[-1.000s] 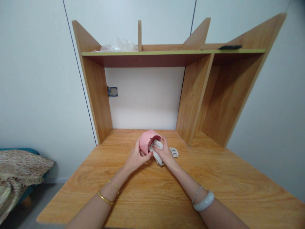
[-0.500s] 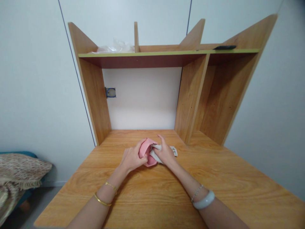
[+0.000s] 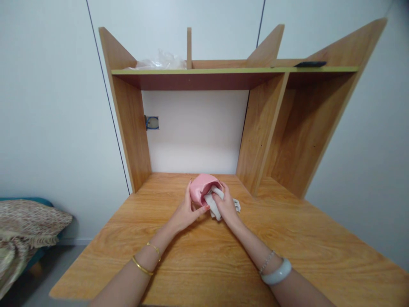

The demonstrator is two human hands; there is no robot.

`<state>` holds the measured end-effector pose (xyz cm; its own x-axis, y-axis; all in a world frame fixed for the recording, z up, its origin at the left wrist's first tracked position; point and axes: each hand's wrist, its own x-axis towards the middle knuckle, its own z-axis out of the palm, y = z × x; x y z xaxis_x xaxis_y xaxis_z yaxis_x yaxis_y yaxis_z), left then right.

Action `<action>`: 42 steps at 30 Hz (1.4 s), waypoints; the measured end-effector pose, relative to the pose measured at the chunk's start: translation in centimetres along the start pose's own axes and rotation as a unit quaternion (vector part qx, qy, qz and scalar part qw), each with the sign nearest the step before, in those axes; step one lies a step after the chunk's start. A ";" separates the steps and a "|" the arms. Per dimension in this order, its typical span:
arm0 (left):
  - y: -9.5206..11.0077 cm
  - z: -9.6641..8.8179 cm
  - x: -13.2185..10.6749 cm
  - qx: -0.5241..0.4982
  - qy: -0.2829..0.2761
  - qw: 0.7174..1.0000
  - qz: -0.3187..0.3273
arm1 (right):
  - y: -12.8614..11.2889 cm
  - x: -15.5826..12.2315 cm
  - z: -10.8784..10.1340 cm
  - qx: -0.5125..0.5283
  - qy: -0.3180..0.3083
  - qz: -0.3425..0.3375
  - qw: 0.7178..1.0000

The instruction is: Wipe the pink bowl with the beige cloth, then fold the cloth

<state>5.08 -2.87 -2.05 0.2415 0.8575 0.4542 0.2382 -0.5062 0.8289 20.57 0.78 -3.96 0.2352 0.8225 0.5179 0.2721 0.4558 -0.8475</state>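
Note:
A pink hollow container [image 3: 202, 186], shaped like a rounded pot, is tilted so that its mouth faces right and toward me. My left hand [image 3: 189, 212] grips its left side and lower rim, thumb near the opening. A pale grey-white cloth [image 3: 213, 207] is bunched in my right hand [image 3: 224, 204], whose fingers press it into the container's mouth. One end of the cloth trails out to the right behind that hand. The fingertips inside the opening are partly hidden.
Both hands are over a wooden desk [image 3: 191, 273]. Behind it stands a shelf unit [image 3: 217, 71] with a crumpled clear plastic bag [image 3: 161, 61] and a flat dark object [image 3: 310, 64] on top. At left lies a fringed patterned blanket [image 3: 30, 221]. An uncovered wall box [image 3: 152, 123] shows at the back.
The pink container has been turned, its mouth now facing more right and toward me. My left hand has shifted its hold, and the right hand has moved with the cloth at the opening.

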 end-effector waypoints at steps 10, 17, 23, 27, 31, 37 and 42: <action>1.1 -1.4 0.0 0.203 0.036 0.978 0.030 | -0.3 0.1 0.5 -0.078 -0.059 0.085 0.992; 2.6 -1.9 -0.1 0.413 -0.030 0.910 -0.002 | -1.9 -0.1 -0.7 -0.244 -0.079 -0.002 0.967; 1.8 -2.3 -0.1 0.375 -0.009 0.927 0.011 | -2.1 -0.4 -0.7 -0.214 -0.086 -0.023 0.973; 0.9 -2.0 0.3 0.219 0.041 0.975 0.022 | -1.6 -0.1 -0.6 -0.128 -0.042 0.015 0.991; 0.1 -1.1 0.3 0.105 0.036 0.994 0.020 | -0.9 0.2 -0.3 -0.022 0.010 0.012 1.000; -0.9 0.4 0.0 -0.002 0.002 1.000 0.001 | -0.1 0.0 0.7 0.066 -0.034 0.036 0.997; -0.9 0.3 0.2 -0.009 0.023 1.000 0.016 | 0.3 0.0 1.1 0.075 -0.060 0.043 0.994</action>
<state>5.19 -2.29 -2.85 0.2045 0.8443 0.4952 0.2147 -0.5323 0.8189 19.59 1.30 -4.29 0.1367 0.8907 0.4336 0.1116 0.4211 -0.9001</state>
